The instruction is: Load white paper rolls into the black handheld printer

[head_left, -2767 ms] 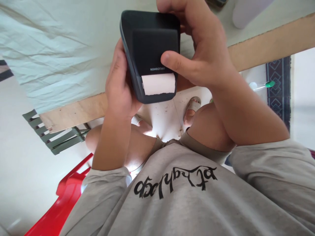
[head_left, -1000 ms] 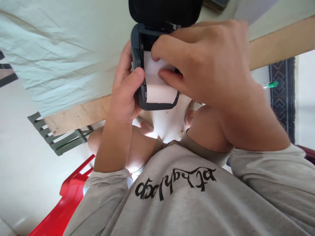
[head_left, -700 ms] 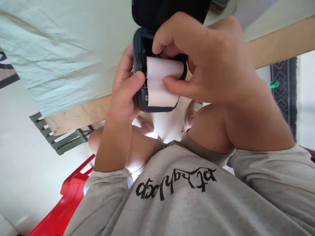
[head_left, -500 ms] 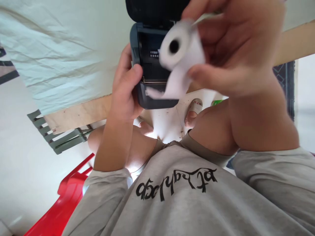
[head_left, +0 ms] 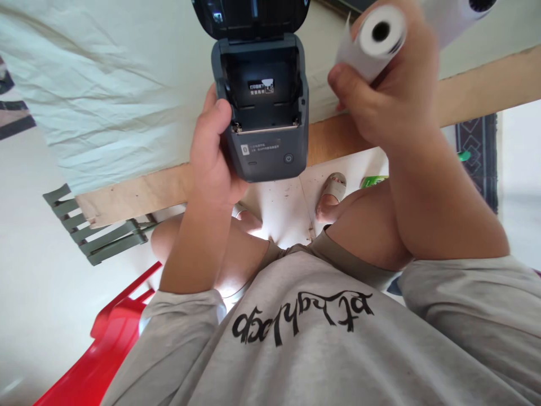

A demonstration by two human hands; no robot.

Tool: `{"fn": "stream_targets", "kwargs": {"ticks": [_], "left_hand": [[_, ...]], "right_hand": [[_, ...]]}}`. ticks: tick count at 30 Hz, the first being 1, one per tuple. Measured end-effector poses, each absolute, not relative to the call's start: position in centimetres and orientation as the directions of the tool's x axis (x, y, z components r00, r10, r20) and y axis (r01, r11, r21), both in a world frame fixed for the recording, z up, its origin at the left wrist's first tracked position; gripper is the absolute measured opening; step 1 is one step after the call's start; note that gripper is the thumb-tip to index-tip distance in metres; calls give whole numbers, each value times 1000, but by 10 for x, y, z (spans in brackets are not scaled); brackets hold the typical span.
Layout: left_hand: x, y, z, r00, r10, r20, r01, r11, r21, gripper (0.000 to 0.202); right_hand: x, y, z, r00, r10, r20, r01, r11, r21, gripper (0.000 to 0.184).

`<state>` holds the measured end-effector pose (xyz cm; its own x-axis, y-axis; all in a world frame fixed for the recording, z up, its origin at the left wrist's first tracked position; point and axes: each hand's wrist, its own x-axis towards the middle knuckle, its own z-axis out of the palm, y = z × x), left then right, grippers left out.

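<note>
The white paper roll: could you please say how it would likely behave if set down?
The paper roll is a cylinder, so it would probably roll on a flat surface. Its hollow core suggests it is light. The right hand holds it in its fingers alone, which fits that.

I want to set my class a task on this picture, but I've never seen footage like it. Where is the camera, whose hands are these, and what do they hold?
The camera sits on a person's head and looks down, so you see their own grey shirt at the bottom. No machine works here, only two bare hands. The left hand grips a small dark printer whose lid is flipped open; its paper bay is empty. The right hand holds a white paper roll up beside it, clear of the printer. Behind lies a table with a pale cloth; a red chair shows lower left.
</note>
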<state>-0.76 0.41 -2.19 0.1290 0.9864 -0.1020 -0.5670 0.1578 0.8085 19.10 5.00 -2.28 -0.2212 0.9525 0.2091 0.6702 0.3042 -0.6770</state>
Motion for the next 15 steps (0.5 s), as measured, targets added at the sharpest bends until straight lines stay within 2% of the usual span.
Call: {"fn": "stream_targets", "kwargs": {"ticks": [2,4,9,13,15], "left_hand": [[-8,3,-21,130,987,-95,-574,153,805,19],[-8,3,-21,129,987,-96,-573,154,805,20],[-9,4,-23,148,987,-66,-567,140,811,21],[-9,4,-24,150,986,-70,-567,144,811,21],[-9,4,-25,155,985,-78,-556,152,817,20]], "right_hand": [[193,53,-25,-218,925,310,722,367,-587,31],[196,55,-28,-246,915,319,749,388,-537,34],[197,52,-35,-209,934,288,770,339,-540,69],[198,43,-29,-245,927,283,738,368,-565,76],[205,40,-23,-234,904,357,671,416,-614,74]]}}
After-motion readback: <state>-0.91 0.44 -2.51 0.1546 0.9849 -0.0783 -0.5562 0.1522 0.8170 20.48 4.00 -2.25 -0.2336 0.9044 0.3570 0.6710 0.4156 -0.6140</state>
